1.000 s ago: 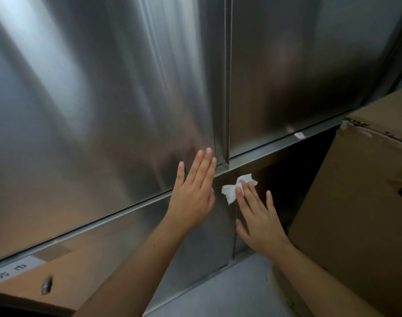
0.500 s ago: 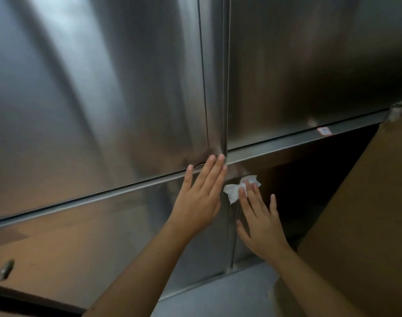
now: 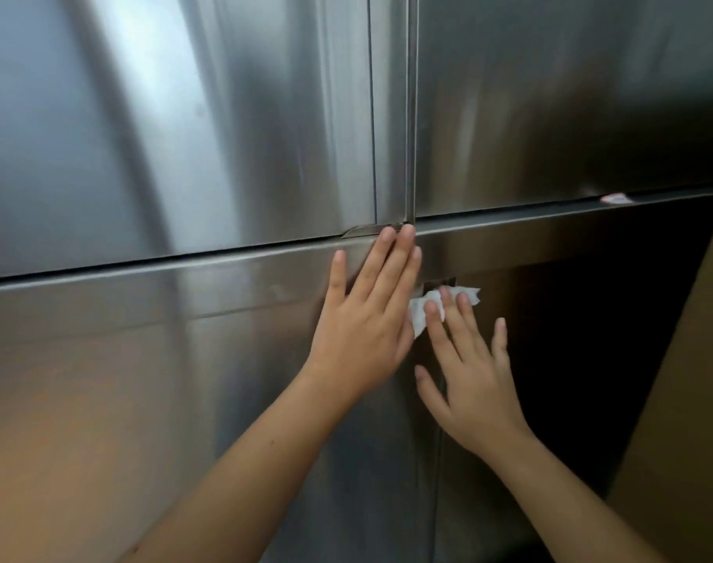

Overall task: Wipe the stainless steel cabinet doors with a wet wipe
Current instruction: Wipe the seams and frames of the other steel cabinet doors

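Steel cabinet doors (image 3: 184, 136) | left hand (image 3: 363, 331) flat on them, fingers straight | right hand (image 3: 472, 384) straight-fingered, pressing wet wipe (image 3: 422, 314)

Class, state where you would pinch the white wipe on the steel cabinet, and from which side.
Probably the free upper-right corner of the wipe, from the right: it sticks out past the right hand's fingertips, while the left hand crowds its other side.

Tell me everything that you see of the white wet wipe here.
The small white crumpled wet wipe looks like thin soft tissue. It lies against the stainless steel cabinet front, just under the horizontal bar, beside the vertical seam. The right hand presses it there with straight fingers; the left hand overlaps its left edge.
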